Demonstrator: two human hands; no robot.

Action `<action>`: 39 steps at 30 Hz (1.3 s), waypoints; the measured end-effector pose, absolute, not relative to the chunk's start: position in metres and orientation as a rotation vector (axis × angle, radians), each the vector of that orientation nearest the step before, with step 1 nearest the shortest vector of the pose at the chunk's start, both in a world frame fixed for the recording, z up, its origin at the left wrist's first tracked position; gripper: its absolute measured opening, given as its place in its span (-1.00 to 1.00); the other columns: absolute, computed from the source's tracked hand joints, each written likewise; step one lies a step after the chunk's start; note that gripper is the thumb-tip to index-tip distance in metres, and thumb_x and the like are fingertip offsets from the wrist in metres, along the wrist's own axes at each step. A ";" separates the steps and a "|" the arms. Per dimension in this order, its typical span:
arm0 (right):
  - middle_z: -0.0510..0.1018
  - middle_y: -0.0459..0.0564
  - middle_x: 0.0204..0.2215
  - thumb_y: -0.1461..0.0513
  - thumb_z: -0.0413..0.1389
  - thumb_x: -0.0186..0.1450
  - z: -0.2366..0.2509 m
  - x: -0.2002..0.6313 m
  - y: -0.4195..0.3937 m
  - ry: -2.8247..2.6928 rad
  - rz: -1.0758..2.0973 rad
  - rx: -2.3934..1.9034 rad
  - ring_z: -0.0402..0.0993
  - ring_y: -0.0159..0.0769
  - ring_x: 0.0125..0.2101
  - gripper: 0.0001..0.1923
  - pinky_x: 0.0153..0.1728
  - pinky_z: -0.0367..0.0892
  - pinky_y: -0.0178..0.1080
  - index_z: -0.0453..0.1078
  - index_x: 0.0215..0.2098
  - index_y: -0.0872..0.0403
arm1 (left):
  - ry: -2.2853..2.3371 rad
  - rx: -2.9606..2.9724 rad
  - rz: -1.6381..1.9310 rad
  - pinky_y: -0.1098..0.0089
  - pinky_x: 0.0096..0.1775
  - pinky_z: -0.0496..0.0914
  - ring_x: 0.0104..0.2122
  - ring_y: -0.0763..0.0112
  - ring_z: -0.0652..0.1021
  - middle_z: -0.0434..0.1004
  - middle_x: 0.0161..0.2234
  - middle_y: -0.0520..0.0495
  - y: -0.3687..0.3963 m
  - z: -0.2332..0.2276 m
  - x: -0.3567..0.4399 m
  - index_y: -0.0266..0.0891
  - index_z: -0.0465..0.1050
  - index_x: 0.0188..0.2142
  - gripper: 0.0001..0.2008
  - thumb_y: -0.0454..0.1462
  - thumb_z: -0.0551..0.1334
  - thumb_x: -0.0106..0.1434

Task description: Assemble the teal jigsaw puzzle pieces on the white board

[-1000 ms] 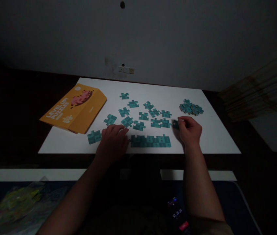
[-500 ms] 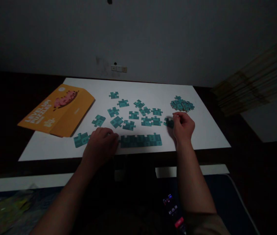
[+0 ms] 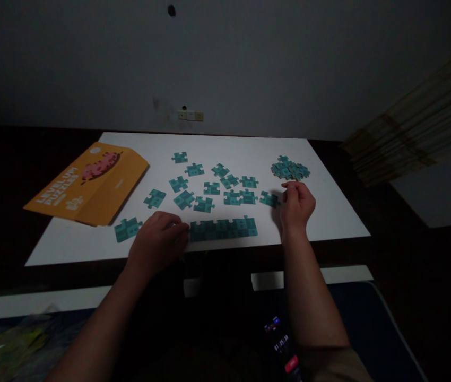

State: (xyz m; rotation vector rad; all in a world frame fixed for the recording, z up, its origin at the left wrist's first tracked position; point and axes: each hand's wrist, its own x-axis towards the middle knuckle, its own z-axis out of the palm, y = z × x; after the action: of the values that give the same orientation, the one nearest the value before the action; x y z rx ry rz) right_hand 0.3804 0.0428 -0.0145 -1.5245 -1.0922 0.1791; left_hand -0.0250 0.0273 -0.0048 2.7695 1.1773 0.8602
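Teal jigsaw pieces lie on a white table. Several are joined in a strip along the near edge. My left hand rests at the strip's left end, fingers curled and thumb close to the end piece; whatever is under the fingers is hidden. Left of it lies a loose jigsaw piece. My right hand is closed, thumb and forefinger together, just right of another jigsaw piece. I cannot make out anything in its fingers. More loose pieces are scattered beyond the strip.
A heap of jigsaw pieces sits at the back right. An orange puzzle package lies on the left. Below the table are a phone showing a timer and a clear plastic bag. A wall stands behind.
The camera view has shifted slightly. My right hand has drawn a little to the right of the nearest loose piece, which now shows more fully. My left hand stays at the strip's end.
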 end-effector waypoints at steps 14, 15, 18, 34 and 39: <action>0.38 -0.16 -0.53 0.00 0.14 0.49 -0.012 0.375 0.044 -0.973 0.182 -1.507 0.35 -0.28 -0.50 -0.70 -0.41 0.27 -0.15 0.58 -0.28 -0.04 | 1.242 2.670 0.797 0.08 -0.12 0.56 -0.14 0.08 0.62 0.75 -0.15 -0.20 0.026 -0.004 -0.023 -0.09 0.75 -0.14 -0.79 -0.29 0.28 0.50; 0.38 -0.16 -0.53 0.00 0.15 0.49 -0.013 0.376 0.044 -0.975 0.184 -1.500 0.35 -0.28 -0.50 -0.71 -0.41 0.27 -0.15 0.58 -0.28 -0.05 | 1.242 2.668 0.798 0.09 -0.11 0.56 -0.14 0.08 0.63 0.75 -0.16 -0.19 0.026 -0.004 -0.024 -0.09 0.75 -0.14 -0.80 -0.29 0.28 0.49; 0.41 -0.15 -0.51 -0.01 0.17 0.49 -0.016 0.377 0.045 -0.989 0.181 -1.490 0.36 -0.29 -0.49 -0.70 -0.40 0.27 -0.16 0.58 -0.28 -0.05 | 1.230 2.667 0.788 0.10 -0.08 0.56 -0.14 0.10 0.64 0.75 -0.15 -0.17 0.026 -0.003 -0.023 -0.10 0.74 -0.14 -0.81 -0.30 0.29 0.48; 0.46 -0.07 -0.50 -0.06 0.22 0.49 -0.025 0.382 0.045 -0.991 0.227 -1.550 0.43 -0.19 -0.46 -0.68 -0.40 0.35 -0.12 0.62 -0.25 -0.04 | 1.203 2.630 0.687 0.05 -0.10 0.55 -0.10 0.06 0.65 0.74 -0.10 -0.20 0.023 0.005 -0.021 -0.11 0.68 -0.14 -0.84 -0.29 0.27 0.43; 0.49 -0.05 -0.50 -0.05 0.23 0.47 -0.023 0.381 0.046 -1.020 0.235 -1.578 0.45 -0.16 -0.45 -0.69 -0.39 0.34 -0.10 0.64 -0.27 -0.05 | 1.192 2.631 0.700 0.06 -0.10 0.56 -0.11 0.05 0.64 0.73 -0.11 -0.20 0.022 0.004 -0.020 -0.12 0.66 -0.17 -0.85 -0.32 0.27 0.44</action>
State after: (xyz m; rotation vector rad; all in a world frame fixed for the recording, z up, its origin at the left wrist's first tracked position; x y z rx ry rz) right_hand 0.3813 0.0457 -0.0228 -1.5783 -1.0198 0.2351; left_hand -0.0203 0.0222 0.0043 2.6314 1.1919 0.7001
